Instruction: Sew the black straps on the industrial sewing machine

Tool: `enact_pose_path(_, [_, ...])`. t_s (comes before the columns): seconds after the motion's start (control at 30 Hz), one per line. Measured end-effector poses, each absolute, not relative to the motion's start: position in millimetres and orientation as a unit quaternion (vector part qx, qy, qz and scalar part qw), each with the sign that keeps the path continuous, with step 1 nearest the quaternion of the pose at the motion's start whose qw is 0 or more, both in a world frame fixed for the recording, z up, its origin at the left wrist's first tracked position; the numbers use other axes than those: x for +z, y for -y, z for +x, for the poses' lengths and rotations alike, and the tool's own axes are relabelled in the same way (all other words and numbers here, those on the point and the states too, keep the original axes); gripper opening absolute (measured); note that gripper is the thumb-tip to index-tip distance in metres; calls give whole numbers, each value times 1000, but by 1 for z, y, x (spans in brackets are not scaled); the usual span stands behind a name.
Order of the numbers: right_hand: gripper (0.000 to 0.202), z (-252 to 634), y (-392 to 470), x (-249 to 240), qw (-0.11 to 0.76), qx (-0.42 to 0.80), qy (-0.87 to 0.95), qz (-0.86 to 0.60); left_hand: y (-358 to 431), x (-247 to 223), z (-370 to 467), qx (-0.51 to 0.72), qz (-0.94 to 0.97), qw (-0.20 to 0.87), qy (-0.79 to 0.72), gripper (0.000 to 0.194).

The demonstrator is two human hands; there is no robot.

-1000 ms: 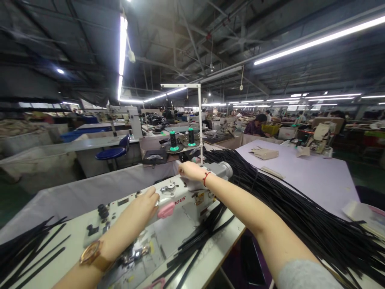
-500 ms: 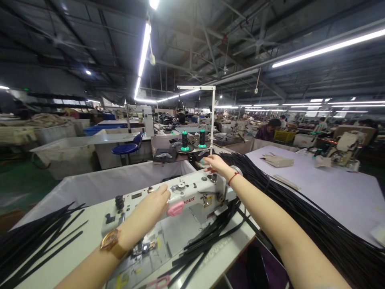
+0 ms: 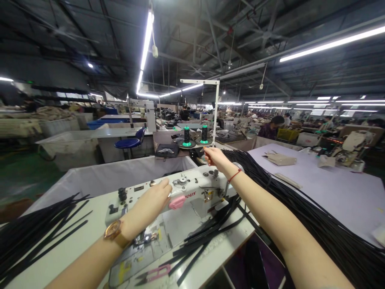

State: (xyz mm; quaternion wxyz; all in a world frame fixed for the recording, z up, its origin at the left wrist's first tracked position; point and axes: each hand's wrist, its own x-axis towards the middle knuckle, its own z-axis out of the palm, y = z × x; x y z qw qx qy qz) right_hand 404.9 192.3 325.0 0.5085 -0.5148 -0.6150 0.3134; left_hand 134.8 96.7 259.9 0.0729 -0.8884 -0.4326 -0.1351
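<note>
A white sewing machine (image 3: 194, 195) stands before me with a pink attachment (image 3: 177, 202) on its front. My left hand (image 3: 152, 199), wearing a watch, lies at the machine's top edge beside that attachment. Its fingers are curled together and their tips are hidden. Beyond the machine's right end, my right hand (image 3: 217, 158) is raised with thumb and fingers pinched; anything between them is too small to make out. Behind it are two cones of black thread (image 3: 186, 136) on green bases under a white thread stand (image 3: 216, 110). Pink-handled thread snips (image 3: 157, 273) lie at the front.
Black strips lie in a left bundle (image 3: 39, 228), under the machine (image 3: 210, 228), and in a long right bundle (image 3: 288, 204). A white-lined bin (image 3: 99, 180) sits behind the machine. Beige pieces (image 3: 279, 157) rest on the right-hand table (image 3: 331, 188). A co-worker (image 3: 272, 127) sits farther back.
My right hand has lifted slightly off the machine's far end, and its fingers have drawn into a pinch. My left hand stays at the machine's top. The view has shifted slightly.
</note>
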Motion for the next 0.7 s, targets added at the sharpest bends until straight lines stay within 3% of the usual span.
enact_pose_path(0.27, [35,392,-191,348,509,92,678,-523,-92,266,136,-120,-884,85,443,10])
enact_pose_path(0.37, [13,385,-170,353,461,31,714,-526,-89,269,136,-113,-883,87,447,10])
enact_pose_path(0.43, [34,380,-142,346,414,-68,739,-527,-88,270,136,-116,-885,88,443,10])
enact_pose_path(0.5, [43,373,-106,325,376,-168,765,-495,-87,271,136,-125,-885,82,442,11])
enact_pose_path(0.57, [33,361,-68,287,362,-167,820,-411,-86,271,135,-132,-883,80,444,12])
enact_pose_path(0.7, [18,320,-18,179,122,-66,941,-309,-85,272,135,-136,-882,89,442,13])
